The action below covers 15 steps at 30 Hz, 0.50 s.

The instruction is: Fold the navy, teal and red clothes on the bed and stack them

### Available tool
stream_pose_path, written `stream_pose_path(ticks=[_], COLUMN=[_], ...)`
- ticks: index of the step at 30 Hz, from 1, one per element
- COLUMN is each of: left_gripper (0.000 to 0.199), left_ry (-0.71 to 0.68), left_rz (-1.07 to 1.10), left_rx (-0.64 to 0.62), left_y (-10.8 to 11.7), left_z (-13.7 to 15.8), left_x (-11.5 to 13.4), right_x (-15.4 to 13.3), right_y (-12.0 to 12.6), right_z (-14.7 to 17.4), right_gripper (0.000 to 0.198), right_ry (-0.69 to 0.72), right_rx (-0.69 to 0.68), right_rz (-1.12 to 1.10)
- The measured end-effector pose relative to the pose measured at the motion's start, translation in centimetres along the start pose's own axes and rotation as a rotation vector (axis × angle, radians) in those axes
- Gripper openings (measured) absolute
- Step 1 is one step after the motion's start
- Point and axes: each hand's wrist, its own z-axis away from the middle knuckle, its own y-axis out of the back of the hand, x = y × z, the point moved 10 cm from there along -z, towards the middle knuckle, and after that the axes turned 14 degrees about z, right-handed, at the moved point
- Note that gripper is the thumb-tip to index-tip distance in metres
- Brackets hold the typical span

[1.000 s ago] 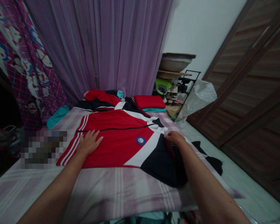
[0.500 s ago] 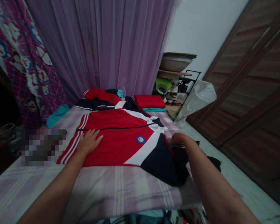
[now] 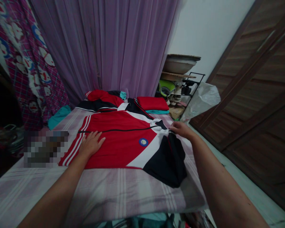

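Observation:
A red, white and navy zip jacket (image 3: 118,145) lies front up across the bed, its collar toward the right and its striped hem toward the left. My left hand (image 3: 92,144) rests flat on the red front near the hem, fingers spread. Beside the collar, my right hand (image 3: 180,129) is closed on the end of the near navy sleeve (image 3: 173,158), which is folded back up along the shoulder. A round blue badge (image 3: 143,142) shows on the chest. The far sleeve (image 3: 144,109) stretches away toward the back.
Folded red and teal clothes (image 3: 153,104) sit at the bed's back right, and another red and navy garment (image 3: 102,98) lies at the back left. A teal cloth (image 3: 59,117) is at the left edge. Beyond the bed stand a cluttered rack (image 3: 180,85) and a wooden wardrobe (image 3: 256,104).
My right hand has moved up and inward, bringing the sleeve end from over the bed's right edge to beside the collar. My left hand has stayed in place on the jacket.

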Motion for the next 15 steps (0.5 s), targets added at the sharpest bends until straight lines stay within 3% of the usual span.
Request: stream_pose_path(ticks=[5,8,10,13,15], left_gripper=[0.059,0.06,0.061,0.06,0.054], left_ry=[0.006,0.004,-0.008,-0.074,-0.172], left_rz=[-0.003,0.016,0.038,0.105,0.189], left_rx=[-0.006,-0.002,0.043,0.184,0.288], left_y=[-0.2,-0.4,-0.2,1.2,2.7], left_z=[-0.1,-0.1,-0.2,0.1,0.9], left_x=[-0.2,-0.4,-0.5,-0.2,0.4], right_x=[-4.5,-7.0,-9.1,-11.5,-11.9], right_y=[7.6,10.6,11.4,10.9,10.7], right_z=[-1.8,-2.9,-3.7,-4.7,-5.1], right_gripper=[0.034,0.025,0.02,0.015,0.016], right_ry=[0.143,0.052,-0.037,-0.105,-0.098], right_rx=[0.507,0.715,0.707,0.537,0.459], right_rz=[-0.514,-0.518,-0.304,0.055,0.167])
